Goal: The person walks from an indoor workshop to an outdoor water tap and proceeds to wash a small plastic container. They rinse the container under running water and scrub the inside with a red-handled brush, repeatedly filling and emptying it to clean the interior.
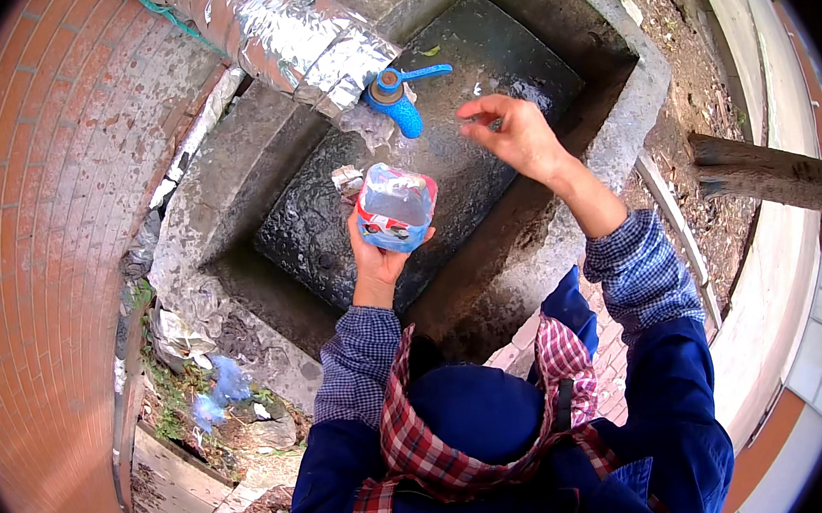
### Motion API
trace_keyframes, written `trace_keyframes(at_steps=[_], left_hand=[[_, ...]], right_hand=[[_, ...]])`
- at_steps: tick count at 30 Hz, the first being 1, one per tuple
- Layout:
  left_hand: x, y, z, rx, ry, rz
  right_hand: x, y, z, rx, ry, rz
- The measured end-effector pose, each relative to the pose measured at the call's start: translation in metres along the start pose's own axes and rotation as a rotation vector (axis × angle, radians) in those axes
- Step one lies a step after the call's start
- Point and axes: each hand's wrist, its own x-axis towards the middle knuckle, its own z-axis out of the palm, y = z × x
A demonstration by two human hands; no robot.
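My left hand (377, 263) grips a small square-sided plastic tub (391, 231) from below, over the concrete sink (190, 239). The tub has red and blue printed sides, and its open top faces up, showing a pale, whitish inside; I cannot tell whether it contains water. Just beyond the tub is a blue tap (397, 113) with a lever handle. My right hand (516, 138) hovers over the sink to the right of the tap, touching nothing. Its fingers are bent and a gap shows between thumb and forefinger.
A foil-wrapped pipe (289, 40) leads to the tap from the far left. An orange brick wall (34, 250) stands at left. Blue crumpled plastic (219, 389) lies on the ground beside the sink. To the right, a wooden post (760, 170) juts across the soil.
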Motion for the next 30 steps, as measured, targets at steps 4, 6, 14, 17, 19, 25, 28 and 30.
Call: trace_keyframes(at_steps=[4, 6, 14, 17, 19, 25, 28, 30], left_hand=[[-0.002, -0.004, 0.002, 0.084, 0.033, -0.027], [0.006, 0.0, -0.016, 0.107, -0.001, 0.036], [-0.002, 0.003, -0.01, 0.073, 0.01, 0.136], [0.003, -0.002, -0.001, 0.021, 0.038, 0.168], [0.007, -0.002, 0.005, -0.013, 0.001, 0.179], [0.02, -0.004, 0.0, -0.001, 0.049, 0.127], [0.018, -0.01, 0.006, -0.03, 0.026, 0.044], [0.014, -0.014, 0.015, -0.023, 0.028, -0.012]], right_hand=[[-0.005, -0.031, 0.064, -0.164, -0.13, -0.122], [-0.001, -0.036, 0.07, -0.208, -0.259, -0.085], [-0.031, -0.036, 0.091, -0.238, 0.049, 0.08], [-0.029, -0.038, 0.09, -0.147, -0.031, 0.176], [-0.026, -0.037, 0.084, -0.077, -0.094, 0.245], [-0.025, -0.04, 0.066, -0.493, -0.038, 0.187], [-0.017, -0.04, 0.057, -0.684, -0.026, 0.02], [-0.008, -0.035, 0.056, -0.786, -0.08, -0.086]])
